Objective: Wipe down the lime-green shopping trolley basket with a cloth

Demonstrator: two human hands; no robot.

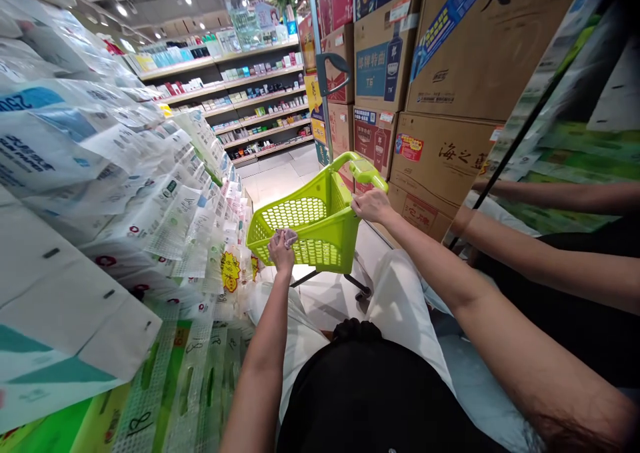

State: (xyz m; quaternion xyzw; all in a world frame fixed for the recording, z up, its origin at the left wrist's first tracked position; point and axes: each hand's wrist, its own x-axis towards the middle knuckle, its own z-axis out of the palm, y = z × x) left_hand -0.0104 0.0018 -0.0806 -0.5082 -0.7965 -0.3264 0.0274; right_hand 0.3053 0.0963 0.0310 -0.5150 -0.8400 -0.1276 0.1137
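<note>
A lime-green shopping cart with a perforated basket stands just in front of me, turned sideways on its dark wheels. My left hand is closed around a crumpled greyish-pink cloth and rests against the near rim of the basket. At the cart's right end, my right hand grips the upper edge below the handle. Little of the basket's inside shows from here.
Stacked packs of tissue paper rise close on my left. Cardboard boxes with printed labels are piled on the right, beside a mirror. Shelves of small packaged goods stand at the back, past a strip of tiled floor.
</note>
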